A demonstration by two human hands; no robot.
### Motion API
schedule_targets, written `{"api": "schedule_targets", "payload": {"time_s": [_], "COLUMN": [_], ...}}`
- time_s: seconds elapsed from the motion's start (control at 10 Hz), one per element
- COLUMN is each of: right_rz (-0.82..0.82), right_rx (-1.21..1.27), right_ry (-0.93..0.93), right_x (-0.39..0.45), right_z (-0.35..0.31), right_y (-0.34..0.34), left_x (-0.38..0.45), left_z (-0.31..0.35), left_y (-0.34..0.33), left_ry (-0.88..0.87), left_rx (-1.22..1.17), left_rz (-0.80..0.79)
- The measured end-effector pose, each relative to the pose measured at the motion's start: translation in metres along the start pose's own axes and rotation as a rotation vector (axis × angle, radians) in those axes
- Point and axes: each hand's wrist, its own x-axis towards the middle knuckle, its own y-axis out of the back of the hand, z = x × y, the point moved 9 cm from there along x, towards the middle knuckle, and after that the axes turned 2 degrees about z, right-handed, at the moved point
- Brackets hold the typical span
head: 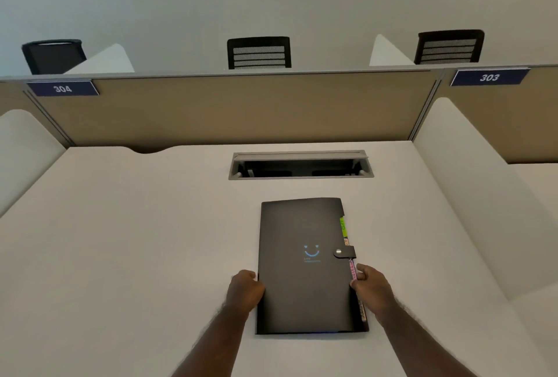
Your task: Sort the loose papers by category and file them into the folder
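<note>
Desk bears closed folder; left hand and right hand fingers grip its sides

folder — matt black plastic | snap — shiny metal | desk — smooth matt laminate

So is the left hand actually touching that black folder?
Touching. The head view shows the left hand curled against the left edge of the black folder, with no gap between them. The right hand grips the opposite edge.
</note>
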Motion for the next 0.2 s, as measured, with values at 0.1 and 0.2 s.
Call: {"api": "schedule_targets", "payload": {"time_s": [0.1, 0.2], "right_rz": [0.063, 0.099], "right_rx": [-0.053, -0.049], "right_ry": [0.014, 0.142], "right_x": [0.001, 0.009], "right_z": [-0.005, -0.024], "right_y": [0.014, 0.036], "left_x": [0.003, 0.005], "left_z": [0.008, 0.045], "left_y": [0.012, 0.049], "left_ry": [-0.023, -0.203], "left_rx": [0.03, 0.05], "left_rz": [0.06, 0.197]}}
